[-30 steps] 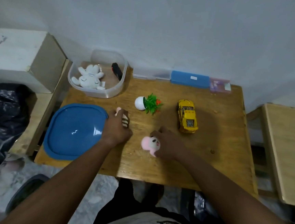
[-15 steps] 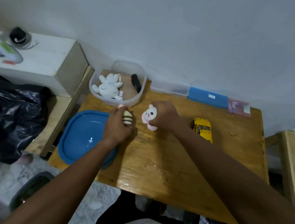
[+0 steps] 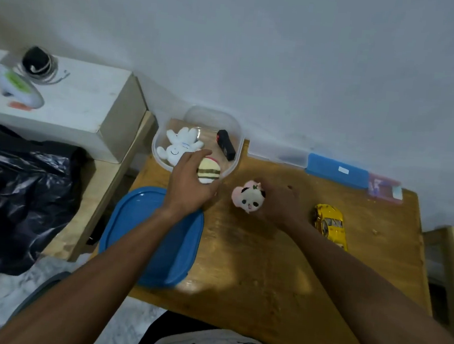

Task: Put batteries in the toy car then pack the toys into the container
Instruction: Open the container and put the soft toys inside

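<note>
No readable text anywhere. Small white label on the flat blue plastic case (image 3: 337, 170) at the tabletop's far edge, too blurred to read.

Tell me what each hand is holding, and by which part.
Left hand grips the striped plush by its left side, at the container rim. Right hand holds the panda plush from its right side.

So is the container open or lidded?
Open: the container shows its contents, and the blue lid lies flat on the table beside it.
</note>
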Demonstrator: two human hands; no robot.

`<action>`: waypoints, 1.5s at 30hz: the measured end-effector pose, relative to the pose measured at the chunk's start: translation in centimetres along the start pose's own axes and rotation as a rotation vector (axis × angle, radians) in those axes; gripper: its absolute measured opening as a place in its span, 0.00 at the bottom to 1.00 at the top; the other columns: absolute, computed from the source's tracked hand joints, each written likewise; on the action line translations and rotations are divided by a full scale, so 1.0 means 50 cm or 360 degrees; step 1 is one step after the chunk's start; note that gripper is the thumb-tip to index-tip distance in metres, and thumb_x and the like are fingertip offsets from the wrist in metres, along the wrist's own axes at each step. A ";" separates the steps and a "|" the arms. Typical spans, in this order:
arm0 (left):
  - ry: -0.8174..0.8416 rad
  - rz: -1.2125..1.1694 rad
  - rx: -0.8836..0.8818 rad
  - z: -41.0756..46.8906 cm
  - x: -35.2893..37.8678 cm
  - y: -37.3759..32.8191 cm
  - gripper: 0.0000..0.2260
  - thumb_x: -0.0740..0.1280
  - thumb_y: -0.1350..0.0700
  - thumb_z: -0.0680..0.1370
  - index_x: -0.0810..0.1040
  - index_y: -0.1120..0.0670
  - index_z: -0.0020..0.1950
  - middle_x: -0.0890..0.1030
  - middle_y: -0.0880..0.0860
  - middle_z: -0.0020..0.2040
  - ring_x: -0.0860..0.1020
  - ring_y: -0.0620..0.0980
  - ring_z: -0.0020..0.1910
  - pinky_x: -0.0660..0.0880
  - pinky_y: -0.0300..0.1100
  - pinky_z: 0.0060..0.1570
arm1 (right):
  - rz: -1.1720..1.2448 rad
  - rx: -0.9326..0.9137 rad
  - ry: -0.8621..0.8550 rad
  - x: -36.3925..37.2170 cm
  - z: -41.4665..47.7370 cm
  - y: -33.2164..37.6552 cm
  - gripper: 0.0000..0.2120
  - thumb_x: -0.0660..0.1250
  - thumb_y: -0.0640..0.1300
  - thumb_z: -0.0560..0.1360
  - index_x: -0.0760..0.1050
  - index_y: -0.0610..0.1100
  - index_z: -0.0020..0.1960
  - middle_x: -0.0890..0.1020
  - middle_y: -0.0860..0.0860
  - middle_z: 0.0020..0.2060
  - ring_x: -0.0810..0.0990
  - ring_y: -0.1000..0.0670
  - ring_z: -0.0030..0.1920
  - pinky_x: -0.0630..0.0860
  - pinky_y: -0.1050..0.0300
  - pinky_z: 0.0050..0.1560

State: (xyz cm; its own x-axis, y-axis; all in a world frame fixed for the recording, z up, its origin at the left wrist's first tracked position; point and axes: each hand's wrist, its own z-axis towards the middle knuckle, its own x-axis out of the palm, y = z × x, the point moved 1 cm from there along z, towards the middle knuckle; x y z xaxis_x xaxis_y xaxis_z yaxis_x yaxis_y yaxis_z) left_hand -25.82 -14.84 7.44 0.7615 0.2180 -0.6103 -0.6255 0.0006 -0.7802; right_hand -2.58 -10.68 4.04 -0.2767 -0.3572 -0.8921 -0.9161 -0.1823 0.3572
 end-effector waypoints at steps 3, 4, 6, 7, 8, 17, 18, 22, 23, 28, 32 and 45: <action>-0.0062 -0.0086 -0.0003 0.041 -0.023 0.007 0.29 0.76 0.54 0.68 0.75 0.52 0.69 0.77 0.51 0.61 0.75 0.49 0.60 0.73 0.43 0.60 | 0.0441 0.0117 -0.0312 -0.033 0.009 0.026 0.34 0.74 0.67 0.63 0.69 0.57 0.64 0.81 0.56 0.48 0.80 0.52 0.50 0.76 0.44 0.57; -0.0079 -0.0106 -0.0028 0.057 -0.029 0.011 0.29 0.76 0.54 0.68 0.75 0.51 0.68 0.77 0.50 0.60 0.75 0.49 0.60 0.74 0.45 0.60 | 0.0581 0.0157 -0.0385 -0.049 0.019 0.040 0.33 0.76 0.64 0.63 0.69 0.56 0.63 0.80 0.57 0.47 0.79 0.54 0.48 0.79 0.48 0.52; -0.0103 -0.0114 -0.0079 0.092 -0.041 0.021 0.28 0.76 0.53 0.68 0.75 0.50 0.67 0.77 0.50 0.59 0.75 0.49 0.59 0.73 0.43 0.59 | 0.0791 0.0186 -0.0492 -0.085 0.043 0.072 0.33 0.77 0.61 0.63 0.68 0.57 0.63 0.80 0.58 0.47 0.80 0.54 0.48 0.80 0.49 0.51; -0.0105 -0.0094 -0.0095 0.110 -0.046 0.029 0.27 0.76 0.53 0.69 0.75 0.51 0.67 0.77 0.50 0.59 0.75 0.49 0.59 0.72 0.40 0.57 | 0.0795 0.0168 -0.0536 -0.102 0.060 0.089 0.34 0.76 0.63 0.62 0.67 0.59 0.64 0.81 0.58 0.47 0.81 0.52 0.49 0.80 0.47 0.52; -0.0102 -0.0057 -0.0107 0.127 -0.051 0.037 0.27 0.77 0.53 0.69 0.76 0.51 0.66 0.77 0.51 0.58 0.75 0.50 0.58 0.70 0.38 0.56 | 0.0731 0.0123 -0.0569 -0.115 0.079 0.106 0.35 0.74 0.65 0.60 0.66 0.60 0.64 0.81 0.58 0.47 0.81 0.50 0.51 0.79 0.45 0.53; -0.0202 -0.0250 -0.0467 0.241 -0.087 0.130 0.29 0.75 0.45 0.64 0.76 0.48 0.64 0.81 0.52 0.54 0.81 0.52 0.52 0.82 0.53 0.50 | -0.0123 -0.0334 -0.0349 -0.092 0.218 0.231 0.37 0.72 0.62 0.62 0.66 0.57 0.68 0.83 0.54 0.50 0.81 0.46 0.53 0.70 0.49 0.54; -0.0203 -0.0255 -0.0473 0.260 -0.092 0.137 0.28 0.76 0.47 0.66 0.76 0.48 0.65 0.81 0.52 0.54 0.81 0.52 0.51 0.82 0.52 0.50 | -0.0256 -0.0396 -0.0307 -0.081 0.226 0.232 0.38 0.71 0.62 0.63 0.65 0.57 0.70 0.82 0.53 0.53 0.80 0.45 0.54 0.68 0.47 0.55; -0.0078 -0.0255 -0.0392 0.335 -0.087 0.140 0.28 0.75 0.47 0.67 0.76 0.48 0.66 0.80 0.54 0.55 0.81 0.52 0.50 0.81 0.52 0.50 | -0.0677 -0.0518 -0.0457 -0.026 0.237 0.235 0.38 0.72 0.61 0.66 0.65 0.55 0.73 0.79 0.47 0.57 0.76 0.42 0.56 0.67 0.45 0.53; -0.0011 -0.0232 -0.0367 0.347 -0.075 0.140 0.28 0.75 0.48 0.67 0.75 0.50 0.67 0.79 0.55 0.56 0.80 0.53 0.52 0.81 0.51 0.51 | -0.0722 -0.0492 -0.0450 -0.016 0.236 0.236 0.42 0.72 0.65 0.65 0.62 0.55 0.74 0.77 0.46 0.58 0.75 0.41 0.57 0.67 0.44 0.53; 0.0309 -0.0069 -0.0209 0.371 -0.005 0.153 0.26 0.73 0.55 0.74 0.73 0.53 0.72 0.72 0.58 0.67 0.73 0.54 0.63 0.64 0.31 0.56 | -0.0681 -0.0393 -0.0109 -0.004 0.229 0.234 0.52 0.61 0.76 0.64 0.51 0.50 0.78 0.69 0.46 0.68 0.67 0.41 0.66 0.61 0.40 0.63; 0.0321 -0.0074 -0.0180 0.375 0.013 0.163 0.25 0.74 0.56 0.75 0.74 0.51 0.71 0.68 0.59 0.66 0.71 0.53 0.62 0.63 0.28 0.56 | -0.0419 -0.0394 -0.0006 -0.022 0.214 0.245 0.34 0.50 0.70 0.75 0.57 0.55 0.77 0.61 0.50 0.76 0.56 0.39 0.74 0.51 0.38 0.70; 0.0621 0.0236 -0.0100 0.388 0.009 0.181 0.25 0.66 0.50 0.80 0.69 0.51 0.77 0.75 0.57 0.71 0.74 0.56 0.67 0.67 0.41 0.62 | -0.0368 -0.0510 -0.0249 0.016 0.221 0.233 0.14 0.66 0.59 0.73 0.82 0.60 0.56 0.82 0.56 0.51 0.71 0.47 0.53 0.58 0.49 0.52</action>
State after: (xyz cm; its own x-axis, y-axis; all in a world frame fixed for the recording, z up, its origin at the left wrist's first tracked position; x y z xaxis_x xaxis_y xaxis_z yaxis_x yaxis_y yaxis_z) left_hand -34.46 4.19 2.76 0.6786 -0.1745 -0.7135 -0.7310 -0.0654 -0.6793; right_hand -16.67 -2.99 4.42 -0.1381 -0.1345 -0.9812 -0.8296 -0.5254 0.1888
